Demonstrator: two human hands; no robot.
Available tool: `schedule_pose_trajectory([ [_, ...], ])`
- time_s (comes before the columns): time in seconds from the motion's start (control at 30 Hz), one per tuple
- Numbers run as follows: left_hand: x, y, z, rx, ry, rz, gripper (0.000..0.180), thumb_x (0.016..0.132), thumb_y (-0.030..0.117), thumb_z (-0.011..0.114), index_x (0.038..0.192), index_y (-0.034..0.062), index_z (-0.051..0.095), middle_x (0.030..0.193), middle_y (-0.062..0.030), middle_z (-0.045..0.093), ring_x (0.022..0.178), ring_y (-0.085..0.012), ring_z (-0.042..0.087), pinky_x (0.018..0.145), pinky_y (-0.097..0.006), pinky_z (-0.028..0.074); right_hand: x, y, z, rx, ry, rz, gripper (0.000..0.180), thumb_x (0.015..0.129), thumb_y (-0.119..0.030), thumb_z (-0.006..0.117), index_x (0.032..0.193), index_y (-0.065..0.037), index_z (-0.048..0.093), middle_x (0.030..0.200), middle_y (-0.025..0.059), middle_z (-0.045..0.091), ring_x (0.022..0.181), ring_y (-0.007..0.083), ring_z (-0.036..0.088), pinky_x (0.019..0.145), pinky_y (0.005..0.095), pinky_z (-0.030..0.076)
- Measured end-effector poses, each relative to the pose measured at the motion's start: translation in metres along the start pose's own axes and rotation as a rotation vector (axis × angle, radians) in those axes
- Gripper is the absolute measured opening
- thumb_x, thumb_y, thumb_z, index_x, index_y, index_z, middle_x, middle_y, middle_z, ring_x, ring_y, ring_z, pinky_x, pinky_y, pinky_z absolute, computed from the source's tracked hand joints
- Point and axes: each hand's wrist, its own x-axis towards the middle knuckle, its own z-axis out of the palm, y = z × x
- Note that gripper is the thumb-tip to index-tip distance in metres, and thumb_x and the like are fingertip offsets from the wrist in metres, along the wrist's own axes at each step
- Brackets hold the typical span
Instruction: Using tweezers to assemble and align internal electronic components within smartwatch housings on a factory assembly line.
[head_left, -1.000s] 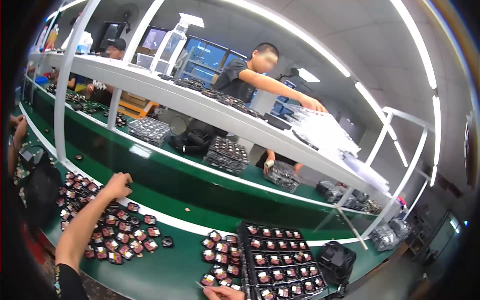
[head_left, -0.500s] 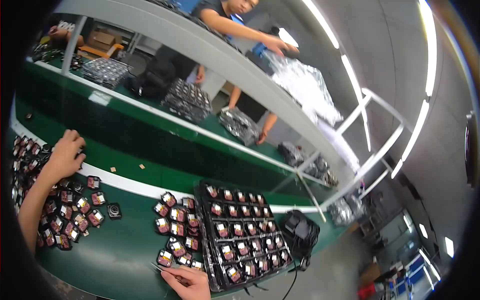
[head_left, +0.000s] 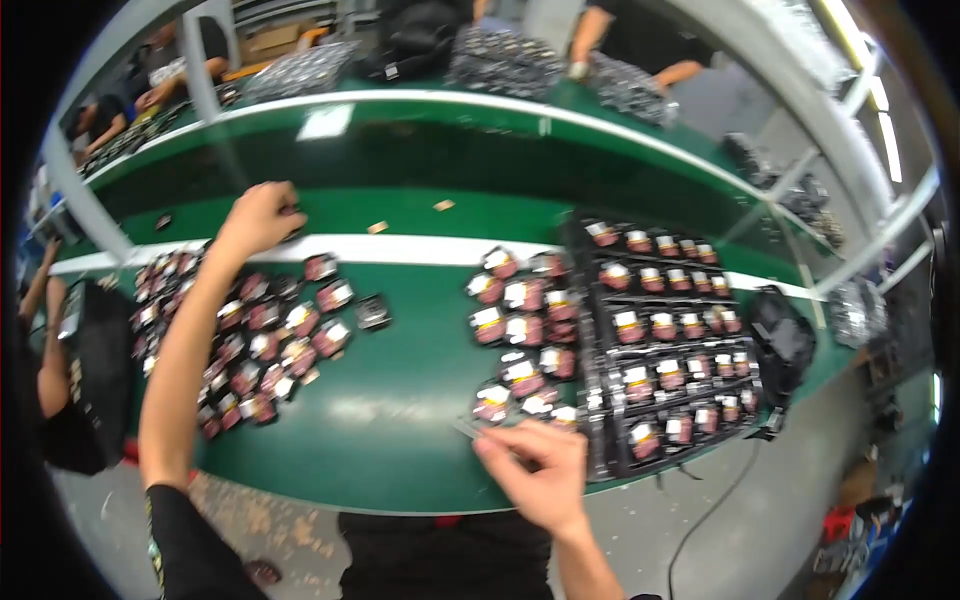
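Note:
My left hand (head_left: 262, 217) is at the white strip beyond the left pile, fingers curled on a small dark module (head_left: 291, 212) partly hidden by them. Below that arm lies a heap of small black modules (head_left: 265, 345) with reddish and white faces. My right hand (head_left: 540, 468) is closed on thin metal tweezers (head_left: 466, 428), their tips pointing left over the bench. Just beyond it sits a smaller cluster of the same modules (head_left: 523, 330). Right of this cluster is a black compartment tray (head_left: 592, 400) with rows of modules in it.
A lone black module (head_left: 373, 312) lies face-different beside the heap. Small tan pieces (head_left: 444, 206) rest on the green bench (head_left: 380, 440). A black adapter with cable (head_left: 782, 330) stands right of the tray. Other people work behind the partition (head_left: 400, 140) and at the left.
The view has swung down and levelled, bringing the bench into the middle. My left hand has left the heap and now has curled fingers with a module. My right hand still holds the tweezers.

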Motion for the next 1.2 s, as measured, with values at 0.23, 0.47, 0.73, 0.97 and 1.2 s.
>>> schedule_pose_trajectory([
  [0.23,-0.004,0.007,-0.017,-0.055,-0.078,-0.188,0.043,0.078,0.023,0.087,0.111,-0.0039,0.078,0.087,-0.0155,0.078,0.084,-0.0284,0.079,0.082,-0.038,0.062,0.003,0.004,0.010,0.104,0.047,0.025,0.017,0.089,0.002,0.086,0.106,0.003,0.085,0.068,0.0004,0.063,0.059,0.0044,0.049,0.054,0.0244,0.034],
  [0.47,-0.070,0.091,-0.035,-0.329,-0.061,0.156,0.039,0.079,0.012,0.086,0.113,-0.0045,0.077,0.101,-0.0152,0.078,0.093,-0.0249,0.077,0.090,-0.038,0.061,0.002,0.003,0.009,0.099,0.034,0.018,0.017,0.087,0.005,0.086,0.105,0.004,0.085,0.069,0.0017,0.066,0.057,0.0046,0.051,0.052,0.0238,0.034],
  [0.73,-0.155,0.178,-0.018,-0.603,-0.596,0.643,0.067,0.075,0.011,0.090,0.139,0.0057,0.072,0.131,-0.0112,0.070,0.115,-0.0335,0.068,0.096,-0.043,0.059,0.002,0.006,0.004,0.104,0.025,0.013,0.019,0.086,0.006,0.087,0.105,0.005,0.085,0.072,0.0030,0.068,0.057,0.0042,0.052,0.051,0.0234,0.034],
  [0.97,-0.153,0.179,-0.012,-0.470,-0.412,0.598,0.081,0.068,0.032,0.097,0.138,0.0040,0.070,0.123,-0.0116,0.070,0.100,-0.0343,0.066,0.085,-0.043,0.054,0.006,0.006,0.004,0.002,0.026,0.011,0.021,0.085,0.003,0.087,0.106,0.005,0.085,0.071,0.0025,0.067,0.058,0.0038,0.048,0.053,0.0234,0.030],
  [1.2,-0.158,0.169,-0.004,-0.531,-0.363,0.620,0.072,0.062,0.020,0.094,0.129,0.0028,0.072,0.115,-0.0118,0.071,0.093,-0.0343,0.063,0.080,-0.044,0.052,0.003,0.004,0.006,-0.059,0.014,0.041,0.022,0.083,0.003,0.087,0.104,0.007,0.085,0.072,0.0031,0.067,0.059,0.0051,0.049,0.054,0.0231,0.030],
])
